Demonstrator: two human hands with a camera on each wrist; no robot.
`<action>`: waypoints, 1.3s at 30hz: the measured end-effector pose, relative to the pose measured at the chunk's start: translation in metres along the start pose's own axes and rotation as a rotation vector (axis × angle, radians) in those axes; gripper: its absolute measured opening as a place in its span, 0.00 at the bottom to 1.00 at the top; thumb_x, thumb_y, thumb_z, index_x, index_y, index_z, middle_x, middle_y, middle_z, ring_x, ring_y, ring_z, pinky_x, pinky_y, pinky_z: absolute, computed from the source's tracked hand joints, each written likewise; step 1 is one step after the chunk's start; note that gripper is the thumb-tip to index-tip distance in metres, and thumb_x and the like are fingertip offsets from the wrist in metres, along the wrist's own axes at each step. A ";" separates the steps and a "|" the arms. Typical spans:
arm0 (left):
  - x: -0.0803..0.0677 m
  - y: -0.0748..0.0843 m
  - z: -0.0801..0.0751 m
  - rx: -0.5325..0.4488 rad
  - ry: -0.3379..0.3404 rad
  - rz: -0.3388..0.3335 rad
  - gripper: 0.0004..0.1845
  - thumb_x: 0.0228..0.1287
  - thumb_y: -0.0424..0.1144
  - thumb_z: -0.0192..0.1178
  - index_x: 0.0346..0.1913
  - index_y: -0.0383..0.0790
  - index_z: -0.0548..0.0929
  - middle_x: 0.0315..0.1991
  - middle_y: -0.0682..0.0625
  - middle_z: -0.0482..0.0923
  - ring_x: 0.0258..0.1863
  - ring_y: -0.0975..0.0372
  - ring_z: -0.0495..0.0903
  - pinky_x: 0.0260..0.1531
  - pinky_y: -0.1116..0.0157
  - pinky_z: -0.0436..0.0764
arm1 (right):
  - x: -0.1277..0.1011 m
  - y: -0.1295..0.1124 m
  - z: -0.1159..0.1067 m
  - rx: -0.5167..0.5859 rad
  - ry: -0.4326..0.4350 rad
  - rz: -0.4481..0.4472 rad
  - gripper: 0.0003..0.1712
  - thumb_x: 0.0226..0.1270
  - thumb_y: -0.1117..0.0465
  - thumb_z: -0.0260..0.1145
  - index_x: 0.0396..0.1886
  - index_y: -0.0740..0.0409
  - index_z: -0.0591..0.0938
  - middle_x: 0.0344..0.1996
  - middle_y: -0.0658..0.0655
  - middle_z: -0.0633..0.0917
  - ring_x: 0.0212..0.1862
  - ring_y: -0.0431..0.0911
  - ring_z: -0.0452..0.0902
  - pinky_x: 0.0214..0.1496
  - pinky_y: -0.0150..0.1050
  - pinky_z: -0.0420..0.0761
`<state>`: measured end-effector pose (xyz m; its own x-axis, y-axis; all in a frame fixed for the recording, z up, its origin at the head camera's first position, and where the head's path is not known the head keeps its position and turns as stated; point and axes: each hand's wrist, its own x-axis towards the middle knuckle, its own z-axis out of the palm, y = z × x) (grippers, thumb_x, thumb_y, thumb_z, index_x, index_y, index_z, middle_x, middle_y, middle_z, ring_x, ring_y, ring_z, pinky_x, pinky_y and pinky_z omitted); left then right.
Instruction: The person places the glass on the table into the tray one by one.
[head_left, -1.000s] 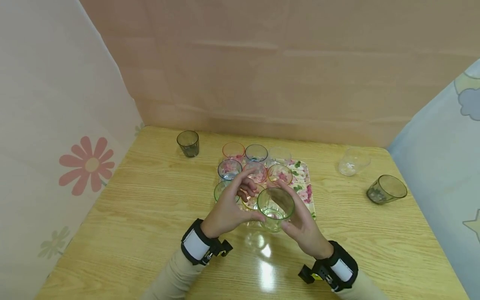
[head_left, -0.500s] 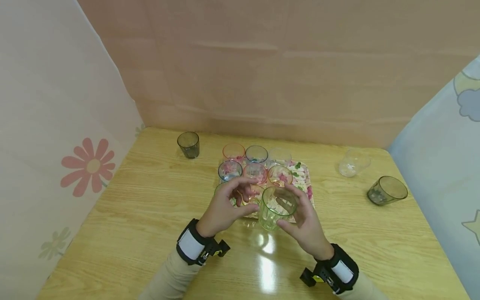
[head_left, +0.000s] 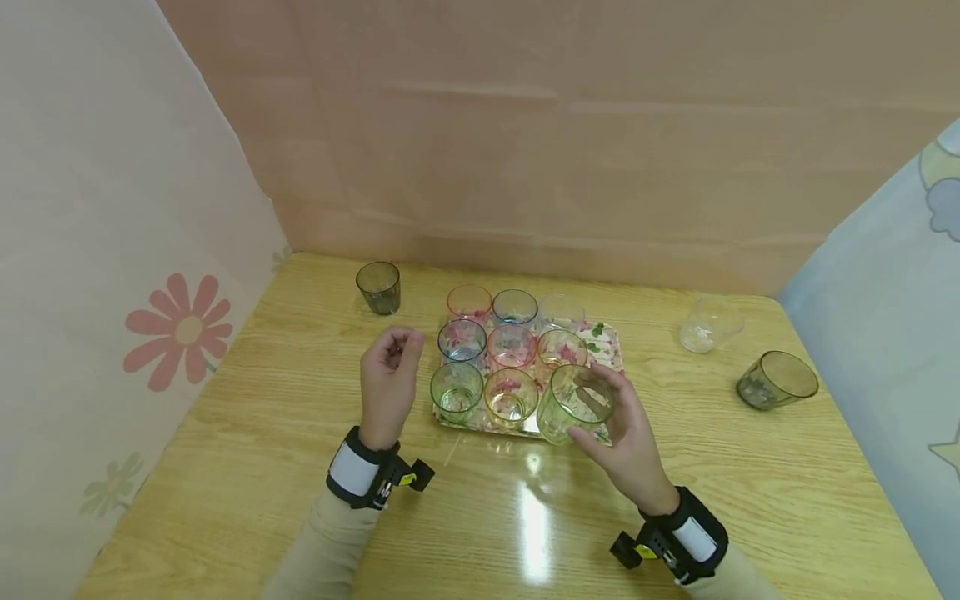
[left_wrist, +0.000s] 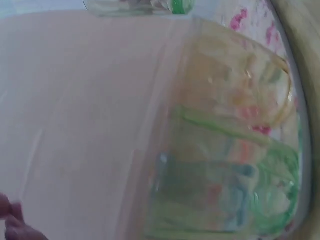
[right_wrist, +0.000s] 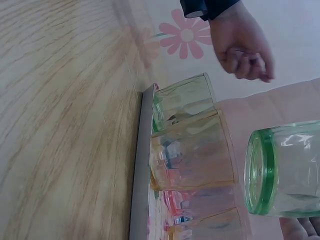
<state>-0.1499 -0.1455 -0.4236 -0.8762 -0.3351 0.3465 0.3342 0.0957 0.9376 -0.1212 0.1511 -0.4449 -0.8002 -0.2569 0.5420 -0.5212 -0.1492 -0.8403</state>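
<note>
My right hand (head_left: 633,437) holds a clear green-tinted glass (head_left: 567,421) between thumb and fingers. The right wrist view shows the thick green base (right_wrist: 262,172) of this glass raised beside the others. Under it in the head view lies a floral tray (head_left: 611,346), with glasses standing in rows. Its front row has a green glass (head_left: 457,392) at the left and a yellow glass (head_left: 512,398) beside it. Left of the tray, my left hand (head_left: 386,387) hovers with loosely curled fingers and holds nothing. Only its fingertips (left_wrist: 22,230) show in the left wrist view.
A dark smoky glass (head_left: 379,289) stands at the back left of the wooden table (head_left: 300,400). To the right are a clear glass (head_left: 708,325) and another smoky glass (head_left: 776,380). Patterned sheets (head_left: 562,142) enclose the table's back and sides.
My left hand has drawn away from the green glass to the left. My right hand has carried that glass rightward and slightly back, over the tray's front right.
</note>
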 end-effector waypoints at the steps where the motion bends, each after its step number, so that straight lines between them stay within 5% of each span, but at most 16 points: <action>1: 0.001 -0.005 -0.002 0.026 0.036 -0.029 0.11 0.75 0.33 0.59 0.40 0.25 0.83 0.30 0.53 0.77 0.20 0.66 0.64 0.23 0.71 0.65 | 0.000 0.000 -0.001 0.000 0.003 -0.007 0.45 0.51 0.90 0.61 0.71 0.82 0.57 0.64 0.64 0.72 0.67 0.48 0.69 0.71 0.38 0.70; 4: 0.005 -0.021 -0.007 0.122 0.104 -0.117 0.13 0.76 0.35 0.59 0.39 0.26 0.85 0.30 0.48 0.79 0.18 0.67 0.64 0.20 0.71 0.65 | -0.002 0.001 -0.003 -0.014 0.014 -0.006 0.44 0.52 0.91 0.60 0.71 0.81 0.57 0.64 0.64 0.71 0.66 0.49 0.68 0.71 0.36 0.69; 6: 0.006 -0.034 -0.011 0.190 0.088 -0.186 0.12 0.76 0.35 0.58 0.41 0.27 0.86 0.31 0.43 0.81 0.18 0.67 0.68 0.19 0.73 0.67 | -0.005 0.002 -0.004 -0.032 0.030 0.005 0.44 0.52 0.91 0.59 0.70 0.81 0.57 0.63 0.64 0.70 0.66 0.49 0.67 0.71 0.35 0.69; 11: 0.004 -0.058 -0.018 0.295 -0.122 -0.398 0.13 0.76 0.34 0.58 0.52 0.28 0.86 0.38 0.35 0.83 0.24 0.59 0.80 0.16 0.72 0.74 | -0.009 0.005 -0.008 -0.086 0.067 0.059 0.44 0.52 0.91 0.61 0.69 0.82 0.55 0.63 0.64 0.68 0.65 0.51 0.65 0.70 0.33 0.69; 16: 0.003 -0.073 -0.016 0.314 -0.259 -0.508 0.13 0.75 0.31 0.59 0.55 0.27 0.84 0.39 0.39 0.84 0.25 0.62 0.79 0.15 0.70 0.75 | -0.010 0.008 -0.008 -0.146 0.100 0.121 0.44 0.53 0.89 0.64 0.69 0.80 0.56 0.62 0.63 0.68 0.64 0.51 0.66 0.70 0.31 0.68; 19: 0.003 -0.075 -0.014 0.348 -0.306 -0.503 0.12 0.73 0.30 0.60 0.54 0.28 0.85 0.36 0.40 0.84 0.24 0.62 0.79 0.16 0.69 0.75 | -0.011 0.010 -0.007 -0.194 0.116 0.191 0.44 0.54 0.87 0.66 0.68 0.78 0.55 0.62 0.65 0.67 0.64 0.52 0.66 0.71 0.33 0.67; 26: 0.002 -0.071 -0.011 0.482 -0.367 -0.414 0.10 0.69 0.28 0.62 0.49 0.28 0.88 0.39 0.40 0.87 0.36 0.57 0.83 0.36 0.64 0.81 | -0.015 0.019 -0.006 -0.357 0.127 0.373 0.46 0.57 0.77 0.74 0.69 0.72 0.57 0.61 0.65 0.68 0.69 0.58 0.60 0.68 0.60 0.68; 32: 0.001 -0.071 -0.010 0.495 -0.358 -0.416 0.10 0.69 0.27 0.62 0.49 0.28 0.88 0.38 0.40 0.87 0.39 0.54 0.84 0.39 0.61 0.82 | -0.018 0.030 -0.005 -0.385 0.126 0.390 0.46 0.55 0.73 0.77 0.68 0.70 0.59 0.60 0.64 0.69 0.63 0.56 0.65 0.48 0.36 0.77; 39: 0.001 -0.076 -0.010 0.491 -0.351 -0.422 0.10 0.68 0.28 0.63 0.49 0.29 0.88 0.38 0.41 0.87 0.40 0.54 0.84 0.41 0.59 0.82 | -0.020 0.035 -0.001 -0.376 0.142 0.409 0.47 0.54 0.71 0.79 0.68 0.68 0.61 0.63 0.64 0.69 0.66 0.54 0.62 0.50 0.40 0.76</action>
<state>-0.1726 -0.1623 -0.4948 -0.9830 -0.1239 -0.1355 -0.1780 0.4611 0.8693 -0.1243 0.1521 -0.4854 -0.9774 -0.0880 0.1922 -0.2097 0.2919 -0.9332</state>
